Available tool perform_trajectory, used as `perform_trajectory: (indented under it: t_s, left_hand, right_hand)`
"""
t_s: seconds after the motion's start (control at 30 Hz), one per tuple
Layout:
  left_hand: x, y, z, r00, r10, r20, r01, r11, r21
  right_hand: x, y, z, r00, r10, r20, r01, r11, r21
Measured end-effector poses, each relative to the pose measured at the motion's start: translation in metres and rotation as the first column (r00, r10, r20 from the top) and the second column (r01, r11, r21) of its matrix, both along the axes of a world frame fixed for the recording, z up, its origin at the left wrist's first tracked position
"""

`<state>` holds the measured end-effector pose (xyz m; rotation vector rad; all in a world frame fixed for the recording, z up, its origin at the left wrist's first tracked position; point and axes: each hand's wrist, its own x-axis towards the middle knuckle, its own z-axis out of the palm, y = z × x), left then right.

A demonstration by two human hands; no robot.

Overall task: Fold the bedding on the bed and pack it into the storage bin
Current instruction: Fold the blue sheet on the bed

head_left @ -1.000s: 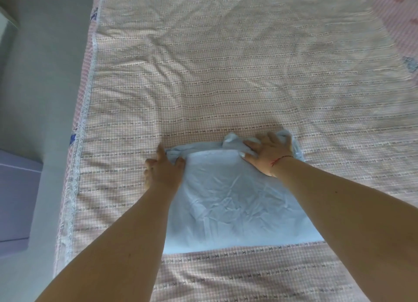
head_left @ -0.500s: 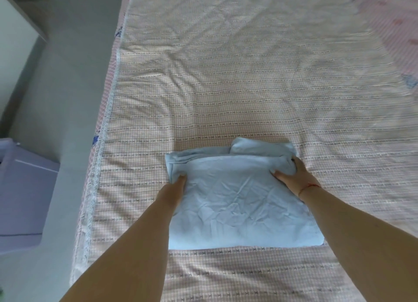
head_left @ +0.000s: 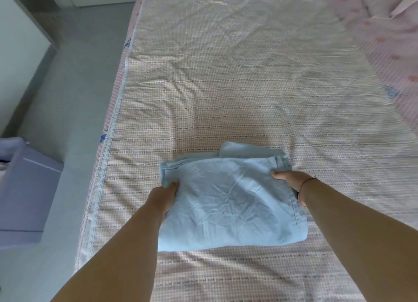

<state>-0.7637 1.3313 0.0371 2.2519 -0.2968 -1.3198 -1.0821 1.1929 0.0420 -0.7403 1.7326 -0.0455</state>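
Observation:
A folded light-blue sheet (head_left: 226, 195) lies on the bed (head_left: 226, 75), near its front left part. My left hand (head_left: 164, 195) grips the sheet's left edge, with the fingers tucked under the fabric. My right hand (head_left: 291, 180) grips the right edge, thumb on top and fingers hidden beneath; a red thread circles that wrist. The far edge of the bundle shows several bunched layers. A lavender storage bin (head_left: 24, 188) stands on the floor to the left of the bed.
The bed is covered by a pink-and-cream checked spread with a lace trim along its left edge (head_left: 106, 157). A pink patterned quilt (head_left: 389, 37) lies at the far right. Grey floor (head_left: 67, 98) runs between the bed and a white wall.
Both hands slid from the top of the folded sheet out to its side edges and took hold there. The view tilted up, showing more of the bed and the bin.

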Motion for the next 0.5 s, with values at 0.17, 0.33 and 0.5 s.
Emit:
perform_trajectory:
  t_s: [0.17, 0.33, 0.5]
  left_hand:
    - [0.006, 0.002, 0.030, 0.997, 0.078, 0.021, -0.076, 0.995, -0.066]
    - [0.028, 0.023, 0.075, 0.979, 0.193, 0.062, -0.187, 0.977, -0.102]
    - [0.071, 0.071, 0.121, 0.923, 0.359, 0.140, -0.343, 0.931, -0.127]
  right_hand:
    - [0.019, 0.006, 0.026, 1.000, 0.022, -0.002, -0.022, 0.993, -0.115]
    - [0.062, 0.004, 0.075, 0.989, 0.146, -0.005, -0.143, 0.962, -0.231]
    - [0.136, 0.007, 0.127, 0.950, 0.311, 0.017, -0.291, 0.905, -0.310]
